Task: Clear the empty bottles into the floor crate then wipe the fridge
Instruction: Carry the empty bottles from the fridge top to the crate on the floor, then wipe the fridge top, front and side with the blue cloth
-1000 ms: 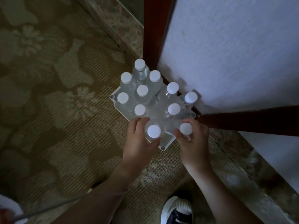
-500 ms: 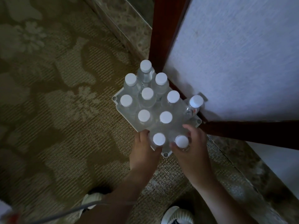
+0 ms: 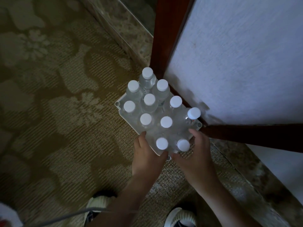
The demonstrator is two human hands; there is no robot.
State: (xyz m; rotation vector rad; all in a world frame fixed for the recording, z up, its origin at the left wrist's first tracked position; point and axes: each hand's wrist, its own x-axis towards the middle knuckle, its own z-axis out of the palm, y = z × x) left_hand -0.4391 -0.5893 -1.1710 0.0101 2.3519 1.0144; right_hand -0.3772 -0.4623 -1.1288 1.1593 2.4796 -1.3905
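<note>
On the carpet a white plastic crate stands in the corner of a wooden frame, holding several clear bottles with white caps. My left hand curls round the near-left bottle at the crate's near corner. My right hand curls round the bottle beside it. Both bottles stand upright inside the crate, among the others. A bottle at the right corner leans toward the frame.
Dark red wooden frame posts and a white textured panel close off the crate's right side. A marbled stone strip runs along the wall. Patterned carpet spreads to the left. My shoes and a grey cable lie below.
Both hands have come down with their two bottles, which now sit lower in the near corner of the crate. The view has shifted slightly.
</note>
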